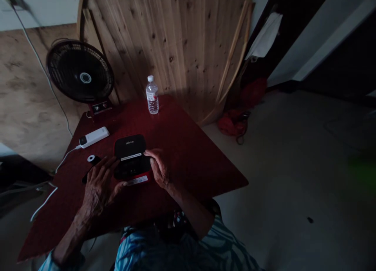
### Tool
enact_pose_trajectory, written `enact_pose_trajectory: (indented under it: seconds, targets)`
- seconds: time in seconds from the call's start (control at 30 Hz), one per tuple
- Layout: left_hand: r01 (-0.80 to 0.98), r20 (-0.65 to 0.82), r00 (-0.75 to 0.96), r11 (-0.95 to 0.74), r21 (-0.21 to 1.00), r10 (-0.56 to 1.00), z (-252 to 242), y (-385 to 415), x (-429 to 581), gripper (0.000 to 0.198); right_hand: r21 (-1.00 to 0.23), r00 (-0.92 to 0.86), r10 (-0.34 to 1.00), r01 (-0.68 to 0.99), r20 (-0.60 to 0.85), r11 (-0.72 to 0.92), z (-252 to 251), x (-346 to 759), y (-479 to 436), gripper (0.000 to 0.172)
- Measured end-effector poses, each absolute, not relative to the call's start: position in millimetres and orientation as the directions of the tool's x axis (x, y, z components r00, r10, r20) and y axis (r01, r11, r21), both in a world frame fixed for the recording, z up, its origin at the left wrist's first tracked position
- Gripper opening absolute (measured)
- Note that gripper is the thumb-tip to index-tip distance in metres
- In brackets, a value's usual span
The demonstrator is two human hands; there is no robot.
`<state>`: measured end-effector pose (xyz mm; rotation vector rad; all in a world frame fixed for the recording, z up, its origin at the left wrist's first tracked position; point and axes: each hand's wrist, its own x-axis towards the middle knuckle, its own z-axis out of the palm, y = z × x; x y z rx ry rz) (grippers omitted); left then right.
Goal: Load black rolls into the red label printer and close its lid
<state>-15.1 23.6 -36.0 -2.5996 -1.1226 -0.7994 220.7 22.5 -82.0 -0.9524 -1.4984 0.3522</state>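
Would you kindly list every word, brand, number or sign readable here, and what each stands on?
None can be read with certainty:
Open case, inside of lid: pale lettering, too blurred.
White strip in the case: print too small.
White label on the case's front: print too small.
Bottle, label: red-and-white, unreadable.
Fan, hub badge: unreadable.

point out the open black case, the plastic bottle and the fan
Open black case (pixel 129 147): head view, on the raised lid.
Plastic bottle (pixel 152 96): head view, on its label.
Fan (pixel 85 78): head view, on the hub.
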Motion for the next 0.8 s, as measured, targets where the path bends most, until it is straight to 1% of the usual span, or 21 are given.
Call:
enact_pose_trajectory:
  seconds: [0.03, 0.07, 0.1, 0.13, 0.2, 0.23, 0.27, 0.3, 0.37, 0.43, 0.57, 0.63, 0.73, 0.8]
  targets:
    - [0.719, 0.541, 0.552, -0.691, 0.077, 0.634, -37, 23, -15, 0.053, -0.718, 0.098, 0.736, 0.337, 0.670, 0.609, -83, 221, 22, 0.033]
    - [0.715, 0.524, 0.526, -0.682, 0.153, 0.670, -37, 22, -15, 0.052, -0.731, 0.096, 0.746, 0.313, 0.659, 0.606, -84, 220, 21, 0.033]
    - [0.703, 0.503, 0.486, -0.662, 0.261, 0.715, -37, 20, -15, 0.050, -0.749, 0.104, 0.757, 0.279, 0.646, 0.601, -84, 219, 19, 0.033]
    - [0.678, 0.475, 0.428, -0.620, 0.394, 0.769, -36, 19, -14, 0.048, -0.771, 0.121, 0.770, 0.238, 0.627, 0.591, -85, 219, 18, 0.034]
    - [0.589, 0.387, 0.264, -0.465, 0.661, 0.884, -33, 16, -10, 0.045, -0.822, 0.180, 0.802, 0.161, 0.569, 0.547, -86, 217, 15, 0.038]
    - [0.530, 0.330, 0.179, -0.373, 0.761, 0.927, -30, 15, -7, 0.045, -0.846, 0.220, 0.817, 0.137, 0.533, 0.515, -87, 217, 14, 0.040]
    - [0.472, 0.272, 0.109, -0.290, 0.832, 0.956, -28, 16, -3, 0.045, -0.868, 0.262, 0.828, 0.123, 0.496, 0.481, -88, 217, 14, 0.043]
    - [0.422, 0.218, 0.064, -0.224, 0.878, 0.974, -25, 17, 0, 0.046, -0.887, 0.301, 0.836, 0.114, 0.459, 0.446, -90, 218, 15, 0.044]
    - [0.339, 0.141, 0.055, -0.151, 0.928, 0.989, -22, 22, 7, 0.049, -0.913, 0.353, 0.843, 0.111, 0.406, 0.393, -94, 219, 18, 0.045]
    - [0.261, 0.096, 0.091, -0.117, 0.958, 0.991, -20, 28, 11, 0.052, -0.912, 0.354, 0.841, 0.134, 0.409, 0.387, -99, 219, 22, 0.043]
    - [0.081, 0.037, 0.106, -0.046, 0.996, 0.994, -23, 37, 15, 0.061, -0.830, 0.188, 0.817, 0.260, 0.545, 0.494, -108, 218, 24, 0.042]
    - [-0.008, 0.000, 0.092, 0.000, 1.000, 0.996, -26, 39, 14, 0.064, -0.813, 0.146, 0.816, 0.287, 0.560, 0.506, -109, 217, 23, 0.043]
    - [-0.108, -0.036, 0.066, 0.043, 0.993, 0.997, -28, 40, 14, 0.066, -0.862, 0.215, 0.844, 0.262, 0.491, 0.434, -110, 219, 23, 0.044]
    - [-0.114, -0.044, 0.051, 0.049, 0.992, 0.998, -26, 38, 15, 0.067, -0.900, 0.272, 0.863, 0.227, 0.426, 0.373, -111, 219, 25, 0.045]
